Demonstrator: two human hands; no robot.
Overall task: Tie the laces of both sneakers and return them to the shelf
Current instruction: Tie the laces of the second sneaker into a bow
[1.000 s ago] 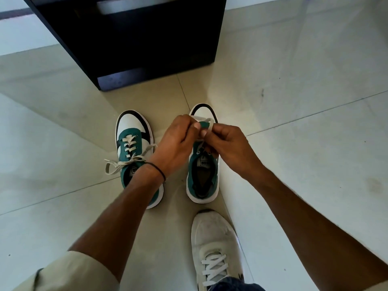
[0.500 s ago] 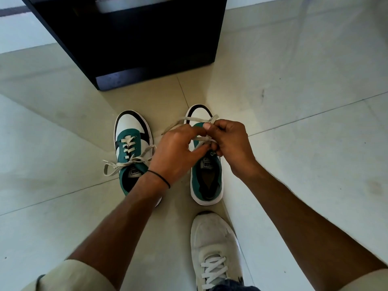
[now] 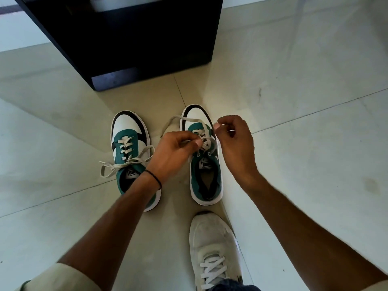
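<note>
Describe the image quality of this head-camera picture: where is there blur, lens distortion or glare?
Head view: wide-angle bending bows the floor tile joints and splays the dark shelf unit; the loose lace near the left hand and right hand is softly motion-blurred; daylight leaves a pale sheen on the tiles at upper right; the sneakers stay fairly sharp.

Green-white-black sneakers (image 3: 205, 179), cream laces (image 3: 204, 137)

both hands pinch the pale flat lace (image 3: 204, 134) over the right green-and-white sneaker (image 3: 204, 164): left hand (image 3: 174, 156), right hand (image 3: 235, 143).
</note>
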